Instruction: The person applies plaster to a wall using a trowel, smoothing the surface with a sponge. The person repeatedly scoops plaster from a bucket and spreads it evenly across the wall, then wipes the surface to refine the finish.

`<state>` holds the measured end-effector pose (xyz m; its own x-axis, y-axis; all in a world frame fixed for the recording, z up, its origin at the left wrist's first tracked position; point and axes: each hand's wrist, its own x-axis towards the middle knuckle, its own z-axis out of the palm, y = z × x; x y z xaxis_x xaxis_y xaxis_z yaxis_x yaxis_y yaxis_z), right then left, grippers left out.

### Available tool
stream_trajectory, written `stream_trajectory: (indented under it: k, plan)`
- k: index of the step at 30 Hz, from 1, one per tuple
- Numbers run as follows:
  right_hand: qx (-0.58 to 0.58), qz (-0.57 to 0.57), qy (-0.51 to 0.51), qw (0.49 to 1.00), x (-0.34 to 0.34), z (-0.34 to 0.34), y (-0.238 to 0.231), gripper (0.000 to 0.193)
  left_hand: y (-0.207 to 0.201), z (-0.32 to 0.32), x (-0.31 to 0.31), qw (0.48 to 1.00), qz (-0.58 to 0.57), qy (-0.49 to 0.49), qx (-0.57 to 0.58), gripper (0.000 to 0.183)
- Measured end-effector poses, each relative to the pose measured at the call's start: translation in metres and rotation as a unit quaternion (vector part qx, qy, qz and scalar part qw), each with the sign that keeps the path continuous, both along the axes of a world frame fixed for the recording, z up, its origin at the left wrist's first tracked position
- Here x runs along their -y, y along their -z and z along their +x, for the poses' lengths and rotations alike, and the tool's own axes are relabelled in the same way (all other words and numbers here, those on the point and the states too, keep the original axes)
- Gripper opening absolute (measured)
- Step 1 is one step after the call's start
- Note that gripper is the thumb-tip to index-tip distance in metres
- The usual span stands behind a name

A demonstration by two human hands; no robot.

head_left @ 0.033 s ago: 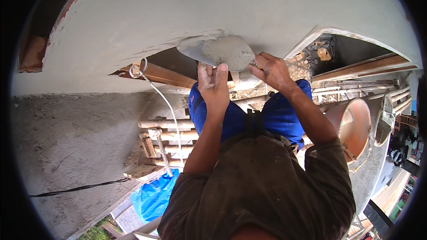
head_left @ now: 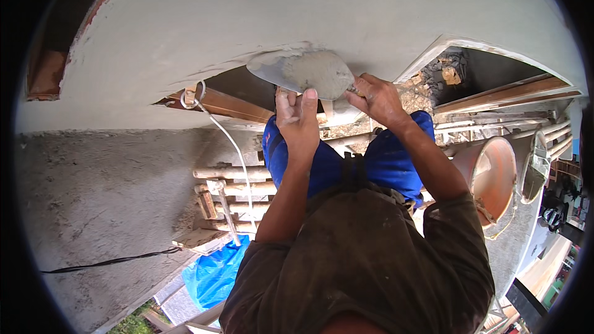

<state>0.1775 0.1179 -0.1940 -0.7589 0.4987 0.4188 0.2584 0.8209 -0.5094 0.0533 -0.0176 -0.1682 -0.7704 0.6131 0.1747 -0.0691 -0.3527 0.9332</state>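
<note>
A trowel [head_left: 318, 73] with a broad, pointed blade lies against the lower edge of the pale plastered wall [head_left: 247, 18], its tip toward the left. Wet grey plaster covers much of the blade. My right hand [head_left: 378, 100] is closed round the trowel's handle at the blade's right end. Below the blade's near edge is my left hand [head_left: 298, 125], palm up, its thumb and bent fingers against that edge. The fingertips are smeared with plaster and partly hidden, as is most of the handle.
Triangular openings flank the blade, the right one with a pale rim [head_left: 442, 43]. A white cable [head_left: 229, 139] hangs at the left. Bamboo poles [head_left: 235, 173], a hammer [head_left: 224, 204] and a blue tarp [head_left: 213, 275] lie lower left. An orange bucket [head_left: 495, 176] stands right.
</note>
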Motion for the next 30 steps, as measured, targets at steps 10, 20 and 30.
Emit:
stream_trajectory:
  k: [10,20,30]
  plan:
    - [0.054,-0.054,0.031,0.997,0.010,0.005,0.067,0.027,0.056,-0.004,-0.003,0.993,-0.121,0.007,-0.002,0.041]
    - [0.000,-0.152,0.051,0.987,0.039,0.070,0.053,0.024,0.038,0.022,0.026,0.985,-0.165,0.053,0.007,0.046]
    - [-0.404,-0.428,0.190,0.785,0.042,0.149,-0.029,0.034,0.043,-0.035,0.046,0.966,-0.250,-0.050,-0.036,0.048]
